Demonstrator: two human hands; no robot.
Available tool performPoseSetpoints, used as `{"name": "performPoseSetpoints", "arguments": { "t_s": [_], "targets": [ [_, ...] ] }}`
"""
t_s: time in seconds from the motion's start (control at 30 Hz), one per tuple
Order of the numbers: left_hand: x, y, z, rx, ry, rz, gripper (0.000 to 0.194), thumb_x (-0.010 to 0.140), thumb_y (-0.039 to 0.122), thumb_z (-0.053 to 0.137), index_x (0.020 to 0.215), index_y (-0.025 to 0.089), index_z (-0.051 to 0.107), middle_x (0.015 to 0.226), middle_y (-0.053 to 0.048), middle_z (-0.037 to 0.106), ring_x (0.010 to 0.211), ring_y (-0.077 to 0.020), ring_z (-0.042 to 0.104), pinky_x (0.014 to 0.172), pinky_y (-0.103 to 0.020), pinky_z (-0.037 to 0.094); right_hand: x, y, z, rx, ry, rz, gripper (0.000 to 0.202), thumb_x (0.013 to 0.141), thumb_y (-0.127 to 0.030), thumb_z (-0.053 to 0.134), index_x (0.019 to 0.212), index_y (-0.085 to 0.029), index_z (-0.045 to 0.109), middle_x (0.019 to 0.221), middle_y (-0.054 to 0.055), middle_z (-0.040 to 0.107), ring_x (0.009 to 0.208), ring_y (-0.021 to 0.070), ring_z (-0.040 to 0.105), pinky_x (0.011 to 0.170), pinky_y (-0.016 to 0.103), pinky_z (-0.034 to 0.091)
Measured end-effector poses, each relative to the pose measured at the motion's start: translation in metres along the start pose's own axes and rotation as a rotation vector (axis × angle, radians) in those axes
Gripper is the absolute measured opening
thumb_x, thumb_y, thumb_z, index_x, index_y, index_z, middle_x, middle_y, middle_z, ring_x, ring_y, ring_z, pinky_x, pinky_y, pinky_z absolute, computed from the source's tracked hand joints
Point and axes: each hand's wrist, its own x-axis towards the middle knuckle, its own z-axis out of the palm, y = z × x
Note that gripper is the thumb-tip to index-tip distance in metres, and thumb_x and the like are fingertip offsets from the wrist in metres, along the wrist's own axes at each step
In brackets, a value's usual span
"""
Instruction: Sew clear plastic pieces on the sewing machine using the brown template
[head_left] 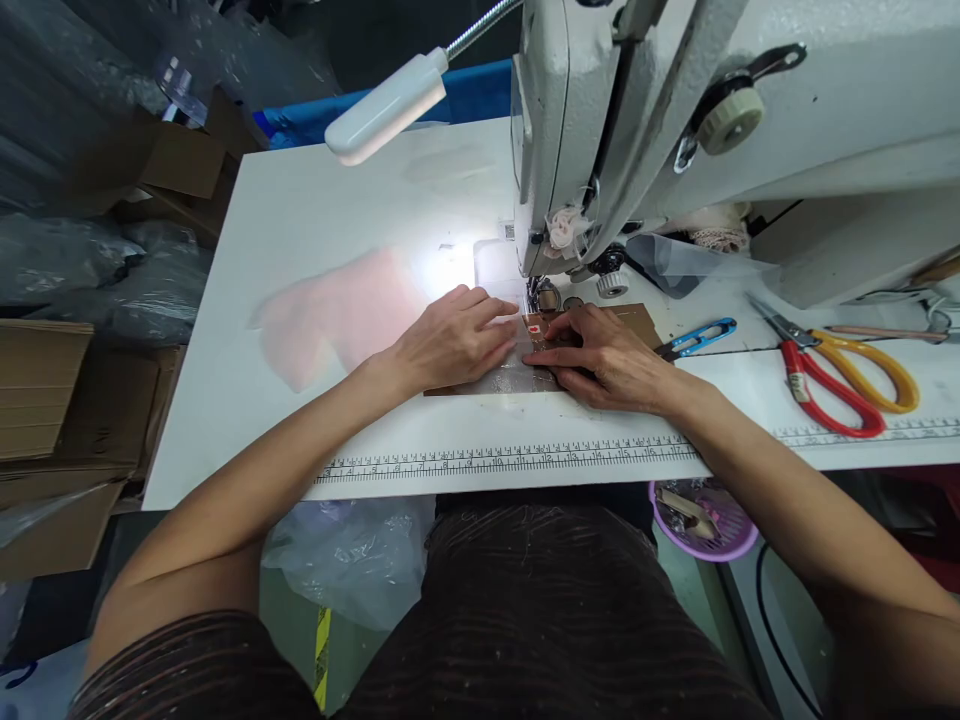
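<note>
workpiece: brown sheet [637,322] with a clear plastic film [517,375] over it and a small red label [535,327], lying flat on the white table [300,250], directly under both hands and just in front of the needle area [541,295] of the sewing machine [675,130].
left hand: left hand [450,340] lies palm down, fingers extended and flat, pressing the film's left part; fingertips touch just left of the label. Nothing is pinched, it is a flat press.
right hand: right hand [607,360] is also flat, with the index finger stretched toward the label and its tip almost meeting the left fingertips. It presses down and does not grasp.
handling: likely light, thin and floppy. The film looks slick, so the layers probably slide on each other unless pressed together. The sheet seems stiffer than the film.
where to hold: flat pressure on both sides of the label, close to the needle and clear of it. Edge pinching would likely buckle the film.
right of the grip: blue thread snips [701,338] just beside the right hand; red and yellow scissors [840,375] farther out.
near side of the grip: printed ruler [510,462] along the table edge.
above the grip: lamp [386,105] lights the spot beyond the left fingertips.
</note>
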Motion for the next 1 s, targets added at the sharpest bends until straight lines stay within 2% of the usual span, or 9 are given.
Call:
{"name": "performPoseSetpoints", "arguments": {
  "t_s": [0.13, 0.23, 0.37, 0.57, 0.87, 1.0],
  "targets": [
    [0.008, -0.005, 0.007, 0.023, -0.153, 0.031, 0.035, 0.1, 0.037, 0.046, 0.116, 0.013, 0.066, 0.127, -0.013, 0.066, 0.091, -0.0233, 0.059, 0.077, -0.039, 0.044, 0.001, -0.001, 0.001, 0.004, 0.015, 0.008, 0.033, 0.097, -0.022, 0.049, 0.12, -0.028, 0.073, 0.114, 0.013, 0.058, 0.112, 0.0305, 0.054, 0.093, 0.052, 0.048],
    [0.013, -0.008, 0.008, 0.04, -0.199, -0.01, 0.043, 0.102, 0.041, 0.041, 0.122, 0.011, 0.064, 0.133, -0.016, 0.063, 0.095, -0.0268, 0.058, 0.08, -0.043, 0.042, 0.003, 0.001, 0.003, 0.029, 0.06, 0.026, 0.032, 0.097, -0.021, 0.05, 0.117, -0.026, 0.074, 0.11, 0.013, 0.059, 0.106, 0.0295, 0.056, 0.091, 0.05, 0.05],
    [0.016, -0.013, 0.01, -0.021, -0.195, -0.07, 0.046, 0.102, 0.042, 0.039, 0.129, 0.013, 0.062, 0.138, -0.014, 0.06, 0.103, -0.0295, 0.056, 0.088, -0.047, 0.04, 0.005, 0.005, 0.006, 0.035, 0.11, 0.064, 0.03, 0.096, -0.021, 0.052, 0.118, -0.023, 0.073, 0.108, 0.013, 0.058, 0.1, 0.0284, 0.057, 0.087, 0.048, 0.052],
    [0.01, -0.018, 0.014, -0.163, -0.181, -0.146, 0.048, 0.1, 0.042, 0.044, 0.14, 0.017, 0.054, 0.146, -0.01, 0.056, 0.112, -0.03, 0.053, 0.096, -0.048, 0.038, 0.005, 0.005, 0.006, 0.028, 0.102, 0.058, 0.031, 0.096, -0.019, 0.053, 0.12, -0.023, 0.072, 0.109, 0.013, 0.057, 0.101, 0.0287, 0.056, 0.088, 0.047, 0.051],
    [0.008, -0.019, 0.02, -0.215, -0.123, -0.133, 0.045, 0.097, 0.038, 0.049, 0.137, 0.019, 0.057, 0.144, -0.012, 0.057, 0.111, -0.0324, 0.054, 0.095, -0.051, 0.037, 0.004, 0.002, 0.006, 0.052, 0.08, 0.12, 0.034, 0.096, -0.02, 0.053, 0.124, -0.03, 0.07, 0.111, 0.011, 0.057, 0.105, 0.029, 0.055, 0.09, 0.048, 0.051],
    [0.009, -0.017, 0.019, -0.211, -0.127, -0.132, 0.045, 0.097, 0.037, 0.048, 0.136, 0.017, 0.057, 0.143, -0.013, 0.057, 0.111, -0.0322, 0.053, 0.094, -0.051, 0.037, 0.004, 0.0, 0.006, 0.055, 0.097, 0.115, 0.034, 0.097, -0.02, 0.053, 0.125, -0.03, 0.07, 0.11, 0.012, 0.056, 0.103, 0.0288, 0.056, 0.089, 0.048, 0.052]
  ]
}}
